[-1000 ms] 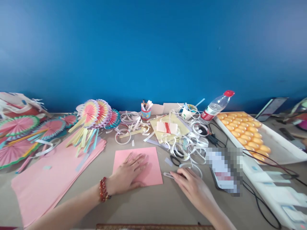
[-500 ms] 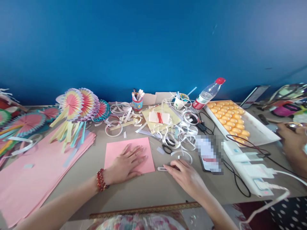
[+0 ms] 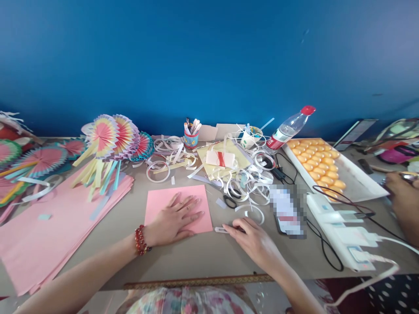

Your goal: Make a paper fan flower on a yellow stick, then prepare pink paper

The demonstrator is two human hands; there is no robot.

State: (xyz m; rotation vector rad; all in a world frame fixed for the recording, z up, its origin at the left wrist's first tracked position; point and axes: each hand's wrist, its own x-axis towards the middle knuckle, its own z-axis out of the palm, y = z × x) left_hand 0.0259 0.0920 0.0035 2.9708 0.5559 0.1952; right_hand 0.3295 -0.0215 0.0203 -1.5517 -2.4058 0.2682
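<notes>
A square of pink paper (image 3: 203, 203) lies on the grey table in front of me. My left hand (image 3: 173, 220), with a red bead bracelet (image 3: 140, 240) at its wrist, presses flat on it, fingers spread. To the right of the paper, my right hand (image 3: 250, 237) is closed around a slim white tool with a slotted, rounded end (image 3: 220, 230), low against the table. The fingers cover the rest of the tool, so its exact kind cannot be made out. Black-handled scissors (image 3: 230, 201) rest just beyond it, among curled white paper strips (image 3: 257, 192).
Pink sheets (image 3: 62, 235) are stacked at left beneath pleated paper fans (image 3: 103, 137). A pen cup (image 3: 191, 139), tilted bottle (image 3: 286, 131) and tray of orange domed pieces (image 3: 316, 163) stand behind. A phone (image 3: 290, 213) and power strip (image 3: 337, 235) lie right, near another person's hand (image 3: 401, 194).
The view has shifted slightly, so most things sit a little farther right. Both hands keep nearly the same places, the left on the pink paper and the right around the slim tool.
</notes>
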